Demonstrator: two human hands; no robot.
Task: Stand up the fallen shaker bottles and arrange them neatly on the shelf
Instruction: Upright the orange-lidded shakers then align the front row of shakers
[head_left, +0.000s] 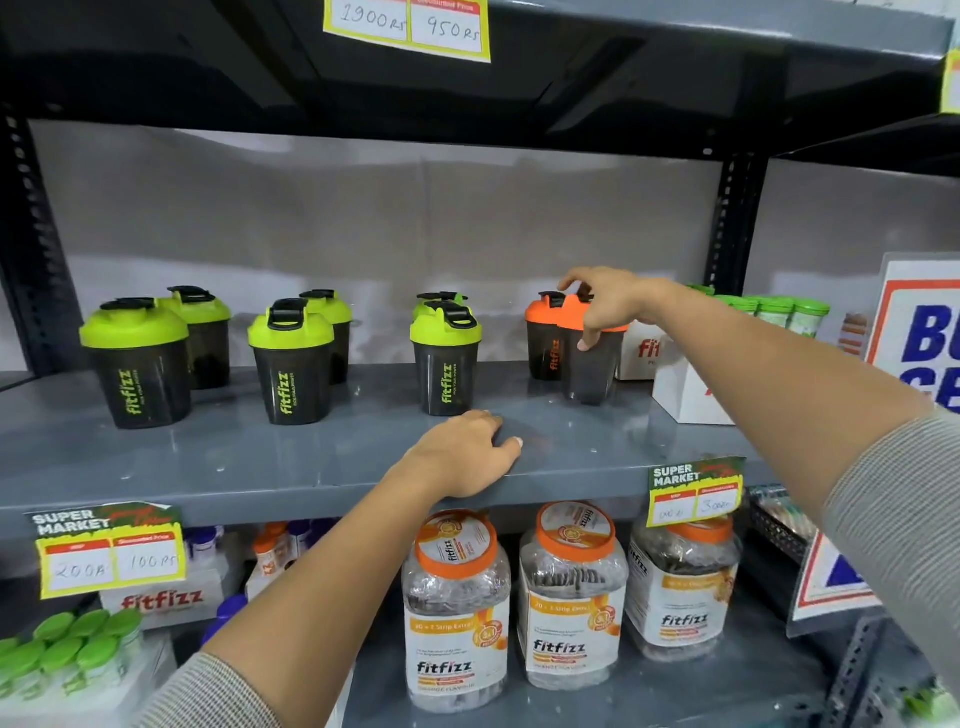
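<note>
From my head view, my right grip (602, 306) wraps the orange lid of the front orange shaker (589, 358), upright on the shelf (218, 457). My left grip (467, 452) rests flat and holds nothing, near the edge below. The shaker looks light, stiff and smooth; the lid rim seems the surest hold.

Shelf (260, 457) glossy grey painted metal; shaker bottles (293, 364) smoky translucent plastic w/ smooth lids; sleeve (904, 519) ribbed knit, prob. cotton.

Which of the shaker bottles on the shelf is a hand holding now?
The front orange-lidded shaker bottle: the right hand grips its lid from above. Its neighbour and the green-lidded ones stand untouched.
</note>
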